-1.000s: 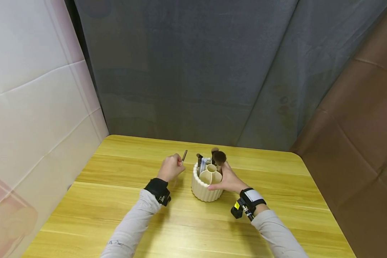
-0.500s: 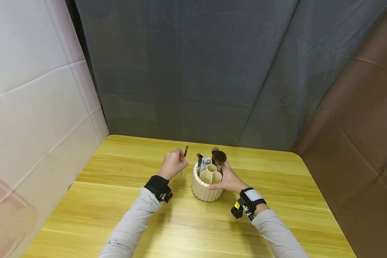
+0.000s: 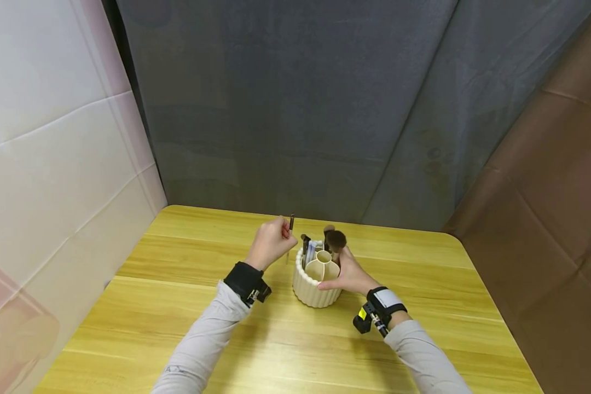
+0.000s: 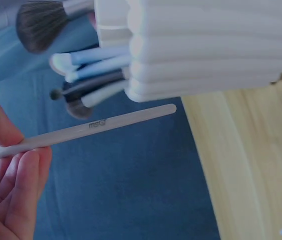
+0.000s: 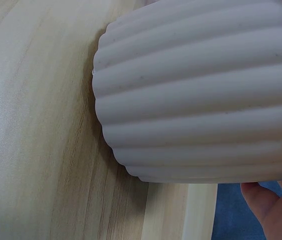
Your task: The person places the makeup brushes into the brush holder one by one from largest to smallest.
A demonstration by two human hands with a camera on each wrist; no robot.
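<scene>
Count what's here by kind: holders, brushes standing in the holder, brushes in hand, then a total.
ribbed cream holder: 1
standing brushes: 5 visible, perhaps more hidden
held brush, pinched by the left hand: 1
Total: 7 visible

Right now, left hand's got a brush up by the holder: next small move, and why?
Probably lower the brush handle-first into the holder. The left hand pinches it upright just left of the rim, and the right hand steadies the holder on the table.
</scene>
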